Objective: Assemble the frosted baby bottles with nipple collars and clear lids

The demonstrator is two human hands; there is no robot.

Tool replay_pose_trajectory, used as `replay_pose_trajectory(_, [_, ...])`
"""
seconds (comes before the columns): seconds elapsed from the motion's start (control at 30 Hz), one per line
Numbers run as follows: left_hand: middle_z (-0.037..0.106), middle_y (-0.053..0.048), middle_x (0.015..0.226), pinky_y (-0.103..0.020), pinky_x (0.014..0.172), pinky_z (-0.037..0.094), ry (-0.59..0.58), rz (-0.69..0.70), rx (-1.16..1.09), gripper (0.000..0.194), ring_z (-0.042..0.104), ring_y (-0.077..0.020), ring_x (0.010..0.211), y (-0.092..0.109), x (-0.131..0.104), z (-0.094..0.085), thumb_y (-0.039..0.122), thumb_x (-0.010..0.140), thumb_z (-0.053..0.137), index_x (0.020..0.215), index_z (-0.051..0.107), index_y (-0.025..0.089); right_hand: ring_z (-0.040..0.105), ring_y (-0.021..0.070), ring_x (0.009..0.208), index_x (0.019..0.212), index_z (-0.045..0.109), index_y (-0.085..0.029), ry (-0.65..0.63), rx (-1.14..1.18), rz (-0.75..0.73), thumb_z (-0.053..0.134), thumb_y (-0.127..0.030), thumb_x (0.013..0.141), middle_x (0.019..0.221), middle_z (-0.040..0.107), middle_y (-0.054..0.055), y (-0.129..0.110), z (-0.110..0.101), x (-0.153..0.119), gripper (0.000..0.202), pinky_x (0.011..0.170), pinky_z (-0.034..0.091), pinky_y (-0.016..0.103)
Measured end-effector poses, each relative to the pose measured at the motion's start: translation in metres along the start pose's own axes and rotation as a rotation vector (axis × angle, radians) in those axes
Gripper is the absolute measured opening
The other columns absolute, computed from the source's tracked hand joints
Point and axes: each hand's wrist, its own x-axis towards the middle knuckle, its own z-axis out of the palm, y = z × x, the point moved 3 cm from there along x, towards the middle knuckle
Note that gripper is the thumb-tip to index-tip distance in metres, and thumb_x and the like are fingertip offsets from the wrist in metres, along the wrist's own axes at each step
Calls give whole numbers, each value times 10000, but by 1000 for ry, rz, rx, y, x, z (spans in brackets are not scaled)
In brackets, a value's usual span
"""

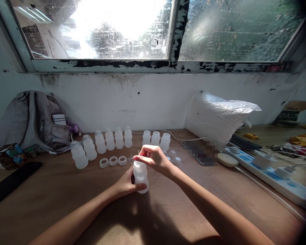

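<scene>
A frosted baby bottle [142, 180] stands upright, tilted slightly, near the middle of the table. My left hand [127, 183] is wrapped round its body, thumb across the front. Over its mouth, my right hand [153, 157] is closed, thumb and fingers pinching at the bottle's top; exactly what lies under the fingers is partly hidden. Just behind lie white collar rings [113, 160] in a row and a clear nipple [131, 159]. To the right of my right hand are several clear, small dome-like pieces [173, 157].
Several capped bottles [100, 142] line the back left; three uncapped bottles [155, 139] stand at back centre. A backpack [33, 119] and black phone-like slab [15, 182] are on the left. On the right are a silvery bag [216, 115], a round white pad [226, 159] and a power strip [272, 175] with cables.
</scene>
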Motion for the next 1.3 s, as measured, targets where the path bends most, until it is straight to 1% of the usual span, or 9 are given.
replay_pose_trajectory(0.2, [545, -32, 755, -267, 641, 377, 34, -123, -201, 283, 498, -164, 724, 6, -3, 3, 273, 619, 640, 840, 549, 122, 544, 127, 757, 940, 606, -170, -223, 440, 242, 573, -418, 719, 894, 620, 49, 19, 0, 3, 333, 637, 424, 245])
replay_pose_trajectory(0.4, [490, -14, 629, -290, 521, 379, -234, -260, -780, 260, 510, -151, 533, 9, -8, 13, 218, 550, 456, 796, 496, 143, 538, 166, 953, 1059, 563, -165, -384, 849, 306, 594, -330, 714, 1108, 564, 102, 17, 8, -1, 384, 849, 395, 316])
replay_pose_trajectory(0.67, [425, 17, 530, -244, 430, 349, -362, -279, -1068, 284, 447, -113, 443, 25, -16, 24, 273, 538, 421, 777, 496, 141, 555, 158, 845, 913, 585, -136, -352, 969, 323, 668, -329, 634, 935, 602, 80, 14, 21, -4, 349, 759, 410, 288])
replay_pose_trajectory(0.8, [480, -4, 585, -261, 463, 362, -73, -305, -857, 238, 479, -125, 475, 20, -17, 28, 227, 584, 424, 788, 501, 130, 491, 92, 613, 712, 564, -146, -188, 687, 384, 700, -349, 591, 668, 542, -15, 22, 24, -3, 273, 582, 379, 227])
replay_pose_trajectory(0.87, [503, -13, 602, -256, 467, 354, 43, -300, -725, 195, 485, -122, 470, 19, -17, 26, 191, 589, 435, 762, 496, 126, 481, 92, 609, 737, 568, -152, -181, 662, 398, 682, -362, 610, 669, 537, -16, 21, 23, -3, 271, 564, 366, 224])
replay_pose_trajectory(1.0, [463, 13, 565, -266, 471, 364, -34, -287, -789, 243, 474, -123, 452, 26, -13, 22, 245, 568, 422, 778, 488, 142, 533, 138, 780, 964, 568, -160, -348, 931, 374, 633, -344, 661, 900, 584, 51, 11, 24, -3, 361, 657, 394, 254])
replay_pose_trajectory(1.07, [473, 14, 577, -268, 468, 371, -29, -286, -720, 244, 481, -128, 466, 26, -10, 19, 262, 577, 439, 790, 484, 152, 537, 140, 787, 939, 578, -150, -323, 935, 381, 663, -316, 630, 889, 587, 49, 12, 24, -2, 361, 684, 397, 261])
replay_pose_trajectory(1.23, [504, 15, 581, -220, 478, 343, 316, -145, -212, 214, 469, -102, 505, 18, -3, 0, 175, 524, 602, 694, 474, 151, 539, 148, 806, 852, 579, -160, -160, 729, 409, 745, -271, 518, 835, 597, 23, 18, 23, -2, 388, 724, 405, 276])
replay_pose_trajectory(1.3, [497, 16, 574, -230, 472, 353, 175, -181, -329, 196, 474, -106, 485, 17, -3, 2, 211, 552, 571, 715, 478, 152, 540, 154, 847, 940, 563, -184, -195, 792, 397, 718, -296, 560, 935, 597, 40, 14, 24, -3, 425, 740, 409, 288])
